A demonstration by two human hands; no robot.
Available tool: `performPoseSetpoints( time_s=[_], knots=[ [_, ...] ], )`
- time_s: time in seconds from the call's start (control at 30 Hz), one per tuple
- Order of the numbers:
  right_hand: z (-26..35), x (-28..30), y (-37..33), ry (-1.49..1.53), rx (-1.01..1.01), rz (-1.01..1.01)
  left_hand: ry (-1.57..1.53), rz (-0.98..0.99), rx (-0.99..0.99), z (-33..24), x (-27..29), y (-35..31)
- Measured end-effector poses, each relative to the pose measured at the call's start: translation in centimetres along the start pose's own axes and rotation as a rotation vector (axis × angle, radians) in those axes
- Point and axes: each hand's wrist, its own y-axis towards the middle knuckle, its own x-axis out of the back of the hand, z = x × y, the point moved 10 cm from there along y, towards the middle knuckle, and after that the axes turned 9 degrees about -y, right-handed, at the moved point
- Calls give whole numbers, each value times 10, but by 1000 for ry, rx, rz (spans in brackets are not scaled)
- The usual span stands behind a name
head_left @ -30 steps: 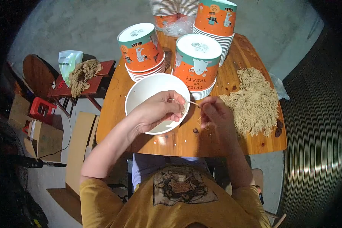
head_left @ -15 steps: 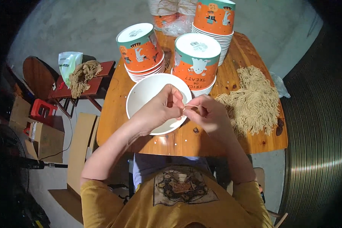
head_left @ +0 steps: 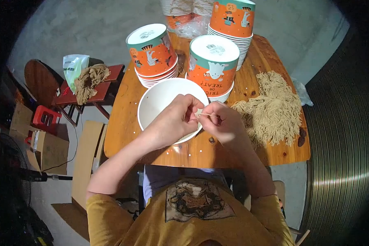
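Observation:
A paper bucket (head_left: 155,96), white inside, has its mouth facing up toward me at the near middle of the table. Over its right rim my two hands meet. My right hand (head_left: 223,122) is closed, pinching a thin light-coloured string (head_left: 208,115) between thumb and finger. My left hand (head_left: 179,119) is closed too, its fingertips at the string's other end by the bucket wall; the fingers partly hide that spot. A pile of tan strings (head_left: 274,115) lies right of my right hand.
Upside-down stacks of orange and green buckets stand behind: a left stack (head_left: 151,53), a middle stack (head_left: 213,67) and a taller right stack (head_left: 233,28). Small white bits dot the wooden table (head_left: 123,133). At left a red bench (head_left: 106,84) holds more tan strings (head_left: 90,82).
My left fingers have curled down closer to the bucket wall and the right hand has shifted slightly. The bucket has moved a little right and up.

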Motion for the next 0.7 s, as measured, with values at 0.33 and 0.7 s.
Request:
performPoseSetpoints(
  time_s=[0.33,0.7],
  knots=[
    [-2,-2,-3,46,-63,44,189,-99,-121,-11,0,-7],
    [5,1,-8,29,-48,9,316,-201,-156,-22,2,-12]
  ],
)
